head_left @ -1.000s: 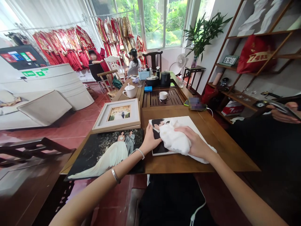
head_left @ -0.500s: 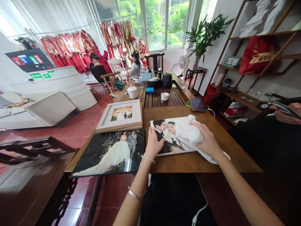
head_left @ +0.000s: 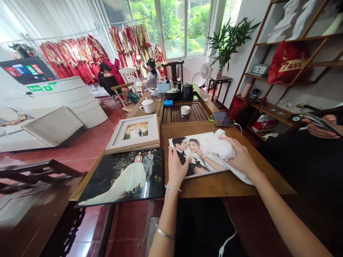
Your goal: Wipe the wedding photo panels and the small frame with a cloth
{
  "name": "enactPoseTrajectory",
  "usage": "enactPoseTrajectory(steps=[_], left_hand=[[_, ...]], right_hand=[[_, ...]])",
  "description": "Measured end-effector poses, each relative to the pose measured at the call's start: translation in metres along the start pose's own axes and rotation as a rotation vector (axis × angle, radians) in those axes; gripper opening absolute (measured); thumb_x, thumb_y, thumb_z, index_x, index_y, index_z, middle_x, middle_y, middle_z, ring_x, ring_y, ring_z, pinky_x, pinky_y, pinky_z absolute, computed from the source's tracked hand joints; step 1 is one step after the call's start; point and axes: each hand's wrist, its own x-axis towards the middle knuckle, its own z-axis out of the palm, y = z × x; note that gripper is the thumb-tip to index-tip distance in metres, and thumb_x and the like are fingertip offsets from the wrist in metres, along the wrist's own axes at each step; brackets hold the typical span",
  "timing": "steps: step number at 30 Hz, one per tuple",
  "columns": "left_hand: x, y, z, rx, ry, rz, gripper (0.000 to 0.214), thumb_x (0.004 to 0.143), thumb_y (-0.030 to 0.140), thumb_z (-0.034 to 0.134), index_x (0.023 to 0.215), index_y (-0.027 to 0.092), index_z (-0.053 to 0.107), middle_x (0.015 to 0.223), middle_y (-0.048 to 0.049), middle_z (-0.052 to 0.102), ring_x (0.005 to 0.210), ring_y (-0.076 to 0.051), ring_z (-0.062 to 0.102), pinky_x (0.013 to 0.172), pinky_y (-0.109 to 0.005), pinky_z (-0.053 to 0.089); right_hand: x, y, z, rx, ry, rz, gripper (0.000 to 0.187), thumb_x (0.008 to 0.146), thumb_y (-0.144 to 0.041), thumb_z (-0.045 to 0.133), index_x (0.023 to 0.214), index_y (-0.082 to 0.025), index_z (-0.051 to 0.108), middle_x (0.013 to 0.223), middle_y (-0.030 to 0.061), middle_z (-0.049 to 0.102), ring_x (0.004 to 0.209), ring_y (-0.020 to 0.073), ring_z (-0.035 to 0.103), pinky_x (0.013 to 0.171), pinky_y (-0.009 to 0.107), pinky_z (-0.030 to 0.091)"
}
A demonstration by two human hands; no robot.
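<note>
A light wedding photo panel (head_left: pixel 199 169) lies on the wooden table, showing a couple close up. My left hand (head_left: pixel 178 162) grips its left edge, thumb on the picture's face and fingers along the side. In my right hand (head_left: pixel 239 153) is a bunched white cloth (head_left: pixel 221 148), pressed against the panel's right part; its loose end hangs down onto the table. The panel's right edge is hidden under cloth and hand. Just left of my left hand lies a dark, glossy wedding photo panel (head_left: pixel 125 178), and behind that a framed photo (head_left: pixel 152 137) with a pale border.
A white lidded cup (head_left: pixel 147 105), a slatted tea tray (head_left: pixel 202 113) with a small white cup (head_left: pixel 185 110), and a phone (head_left: pixel 224 119) on a cable are farther back. At right, another person's hand (head_left: pixel 321 126) holds a phone. Two people sit near the window.
My right hand and the cloth have shifted rightward across the panel, uncovering more of the picture. My left hand keeps its place at the left edge. The view has turned slightly.
</note>
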Motion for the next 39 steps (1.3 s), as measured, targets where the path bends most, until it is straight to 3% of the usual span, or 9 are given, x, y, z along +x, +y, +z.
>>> enactPoseTrajectory(steps=[5,10,16,20,26,30,34,39], left_hand=[[0.008,0.0,0.001,-0.018,-0.021,0.011,0.079,0.075,0.032,0.072,0.142,0.006,0.04,0.157,-0.0274,0.026,0.148,-0.033,0.023,0.12,-0.044,0.024],[0.018,-0.004,-0.004,0.011,-0.061,0.064,0.075,0.075,0.031,0.072,0.139,0.003,0.044,0.155,-0.028,0.03,0.147,-0.034,0.025,0.12,-0.044,0.024],[0.02,-0.013,-0.001,0.008,-0.021,0.101,0.072,0.076,0.032,0.07,0.139,0.008,0.044,0.156,-0.0258,0.031,0.146,-0.034,0.028,0.119,-0.046,0.027],[0.019,-0.014,0.002,0.002,-0.01,0.108,0.072,0.077,0.034,0.069,0.139,0.008,0.043,0.156,-0.0265,0.03,0.146,-0.036,0.027,0.118,-0.05,0.028],[0.016,-0.011,-0.001,0.002,-0.04,0.135,0.072,0.078,0.033,0.068,0.14,0.008,0.044,0.155,-0.0256,0.033,0.146,-0.035,0.027,0.118,-0.05,0.027],[0.013,-0.01,-0.001,-0.026,-0.051,0.135,0.069,0.082,0.025,0.062,0.145,0.009,0.039,0.157,-0.0232,0.031,0.148,-0.033,0.021,0.12,-0.051,0.022],[0.009,-0.009,0.001,-0.048,-0.037,0.048,0.054,0.094,0.02,0.036,0.146,0.005,0.038,0.16,-0.0233,0.021,0.149,-0.029,0.02,0.121,-0.048,0.019],[0.009,-0.008,0.004,-0.032,-0.029,0.05,0.052,0.095,0.021,0.035,0.143,0.003,0.041,0.159,-0.023,0.026,0.149,-0.028,0.022,0.122,-0.043,0.02]], right_hand=[[0.026,-0.008,0.016,0.044,-0.032,-0.047,0.057,0.064,-0.016,0.065,0.12,-0.025,0.056,0.113,0.0101,0.063,0.106,0.0327,0.061,0.088,0.045,0.051],[0.017,-0.035,0.024,0.135,-0.103,-0.157,0.062,0.063,-0.012,0.066,0.122,-0.024,0.053,0.117,0.0111,0.06,0.111,0.0312,0.057,0.094,0.045,0.049],[-0.003,-0.028,0.006,0.061,-0.018,0.013,0.067,0.06,-0.006,0.061,0.123,-0.026,0.051,0.117,0.0099,0.059,0.111,0.0315,0.057,0.092,0.046,0.05],[0.007,-0.013,-0.001,0.014,-0.03,0.062,0.066,0.06,-0.007,0.062,0.123,-0.024,0.053,0.117,0.0108,0.059,0.113,0.0323,0.057,0.092,0.047,0.049],[0.046,-0.032,0.027,0.035,-0.154,-0.075,0.057,0.065,-0.016,0.068,0.121,-0.021,0.055,0.118,0.0128,0.061,0.114,0.0342,0.054,0.094,0.05,0.047],[0.045,-0.053,0.04,0.098,-0.211,-0.218,0.058,0.068,-0.016,0.069,0.124,-0.023,0.053,0.116,0.0112,0.063,0.114,0.0329,0.053,0.093,0.049,0.047],[0.017,-0.054,0.025,0.206,-0.23,-0.263,0.066,0.071,-0.02,0.072,0.131,-0.026,0.048,0.119,0.0104,0.061,0.112,0.0308,0.055,0.091,0.045,0.048],[-0.004,-0.015,-0.002,0.105,-0.137,-0.103,0.061,0.071,-0.024,0.071,0.128,-0.026,0.05,0.119,0.0098,0.06,0.108,0.0309,0.059,0.088,0.043,0.049]])
